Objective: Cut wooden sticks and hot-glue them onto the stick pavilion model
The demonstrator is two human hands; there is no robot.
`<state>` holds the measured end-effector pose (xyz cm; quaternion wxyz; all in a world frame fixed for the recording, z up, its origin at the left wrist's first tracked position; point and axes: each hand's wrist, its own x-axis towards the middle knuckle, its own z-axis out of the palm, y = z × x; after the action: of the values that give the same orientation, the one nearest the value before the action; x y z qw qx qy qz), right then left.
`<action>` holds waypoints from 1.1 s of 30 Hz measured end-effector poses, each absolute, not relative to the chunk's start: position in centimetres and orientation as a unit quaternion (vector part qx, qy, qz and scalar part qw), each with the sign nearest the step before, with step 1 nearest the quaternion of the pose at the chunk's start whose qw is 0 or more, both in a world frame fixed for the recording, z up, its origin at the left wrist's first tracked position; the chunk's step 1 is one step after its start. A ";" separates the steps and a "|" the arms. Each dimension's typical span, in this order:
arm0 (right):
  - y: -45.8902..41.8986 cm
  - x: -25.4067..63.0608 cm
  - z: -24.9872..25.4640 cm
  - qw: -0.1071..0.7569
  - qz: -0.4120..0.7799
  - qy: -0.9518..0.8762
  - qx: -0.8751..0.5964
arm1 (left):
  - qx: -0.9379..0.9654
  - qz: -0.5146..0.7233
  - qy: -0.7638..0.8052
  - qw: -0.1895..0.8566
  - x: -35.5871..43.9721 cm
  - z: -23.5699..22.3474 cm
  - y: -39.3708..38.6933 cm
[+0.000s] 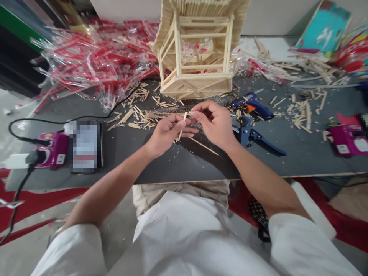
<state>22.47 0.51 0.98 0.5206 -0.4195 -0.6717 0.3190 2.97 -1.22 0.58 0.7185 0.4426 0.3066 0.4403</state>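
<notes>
Dark table [120, 161] carries wood scraps [140, 119] — above it, the left hand [166, 134], fingers loosely curled, pinches a slanting wooden stick [184, 116], while the right hand [215, 124], knuckles upward, grips a short piece [190, 112] close beside.

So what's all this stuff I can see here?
Roofed stick model: 1, pale wood, back centre
Plastic wrappers: countless, red and clear, mostly back left
Stick offcuts: many, pale, strewn about
Glue gun: 1, blue with orange trigger, right of the hands
Hand cutter: 1, dark blue, nearer than the glue gun
Phone: 1, black-edged, left
Power sockets: 2, purple, far left and far right
Cables: several, black, mostly left
Container: 1, turquoise, back right
Tabletop: 1, dark grey, under these things
Held stick: 1, pale, in the left hand
Shirt: 1, white, worn
Left hand: 1, bare, pinching the stick
Right hand: 1, bare, fingertips apparently pinching a pale piece
</notes>
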 end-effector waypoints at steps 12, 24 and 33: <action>0.2 22.2 1.3 0.517 0.304 -0.679 -0.424 | 0.451 0.419 0.308 0.725 2.8 0.9 -1.3; 0.1 22.3 1.4 0.502 0.300 -0.685 -0.435 | 0.465 0.408 0.305 0.724 2.6 0.8 -1.1; 0.0 22.2 1.5 0.498 0.313 -0.686 -0.429 | 0.466 0.401 0.308 0.726 2.6 1.0 -1.1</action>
<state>22.25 -0.01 1.54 0.4983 -0.4289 -0.6856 0.3126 2.57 -1.12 1.03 0.7258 0.4661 0.3083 0.4012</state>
